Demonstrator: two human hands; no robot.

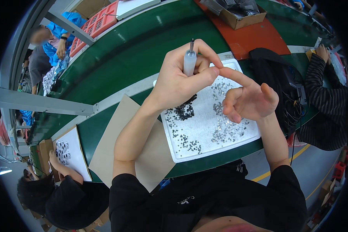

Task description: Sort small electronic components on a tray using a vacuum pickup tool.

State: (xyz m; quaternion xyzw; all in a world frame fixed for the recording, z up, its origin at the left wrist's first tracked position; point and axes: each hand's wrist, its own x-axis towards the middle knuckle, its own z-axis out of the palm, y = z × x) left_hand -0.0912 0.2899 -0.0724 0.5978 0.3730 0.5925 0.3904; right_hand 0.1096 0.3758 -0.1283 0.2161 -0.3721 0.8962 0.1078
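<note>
All directions are using the tray as the clock face. The white tray [203,123] is lying on the green bench [92,139]. The left forearm [137,123] is entering from 8 o'clock, and the left hand [181,79] is hovering over the tray near 11 o'clock, its back partly facing the camera. Its curled fingers are gripping a pen-like tool [189,63], whose metal tip is pointing to 12 o'clock; its thumb and index finger are closing together. The right forearm [272,139] is rising from 4 o'clock. The right hand [255,102], sitting near 2 o'clock, is turning its palm to the camera, stretching one finger to the left fingertips and loosely bending others; whether the fingertips are holding a part cannot be told. Dark small parts [185,113] are lying from 7 to 10 o'clock, silver small parts [222,133] from 12 to 5.
</note>
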